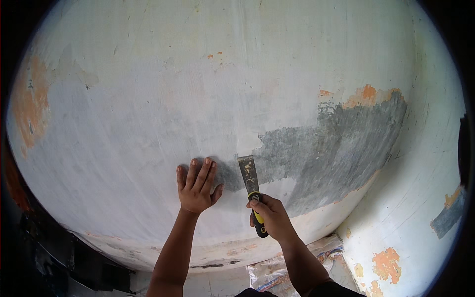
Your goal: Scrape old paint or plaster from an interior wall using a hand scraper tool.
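Observation:
My right hand (271,216) grips a putty knife (249,174) by its black and yellow handle. The knife points up, its stained metal blade at the wall, by the border between white filler and bare grey. My left hand (197,188) lies flat on the wall (123,163) to the left of the knife, fingers stretched out and thumb apart. A thicker white smear (250,142) sits just above the blade tip. To the right spreads a dark grey patch (336,143) with ragged edges.
Orange flaked spots show at the far left (30,104) and above the grey patch (367,94). A side wall (415,198) with peeling paint meets this one at the right. Below lie a crumpled plastic sack (277,270) and, at lower left, dark objects (94,262).

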`<control>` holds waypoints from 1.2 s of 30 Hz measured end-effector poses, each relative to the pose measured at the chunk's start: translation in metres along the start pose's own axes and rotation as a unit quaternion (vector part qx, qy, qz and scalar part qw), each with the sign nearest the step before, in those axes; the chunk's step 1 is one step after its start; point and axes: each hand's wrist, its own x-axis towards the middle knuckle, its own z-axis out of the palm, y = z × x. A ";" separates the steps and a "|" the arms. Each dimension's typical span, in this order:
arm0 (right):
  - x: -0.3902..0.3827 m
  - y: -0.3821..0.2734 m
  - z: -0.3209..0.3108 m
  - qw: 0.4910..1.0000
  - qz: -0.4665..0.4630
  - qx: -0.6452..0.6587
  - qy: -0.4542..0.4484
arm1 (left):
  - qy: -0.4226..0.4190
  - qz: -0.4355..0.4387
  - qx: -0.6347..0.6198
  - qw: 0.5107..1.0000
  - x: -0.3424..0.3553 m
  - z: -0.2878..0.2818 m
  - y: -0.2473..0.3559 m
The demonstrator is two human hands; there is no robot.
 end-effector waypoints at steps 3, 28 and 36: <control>-0.002 -0.003 -0.004 1.000 -0.005 -0.016 0.010 | 0.001 -0.001 -0.007 1.000 0.003 0.002 0.005; 0.002 -0.002 0.004 1.000 -0.012 0.010 0.002 | 0.002 0.002 0.001 1.000 0.003 0.000 0.001; 0.002 0.007 0.002 0.999 -0.033 0.025 0.008 | -0.001 -0.002 -0.006 1.000 0.000 0.002 0.003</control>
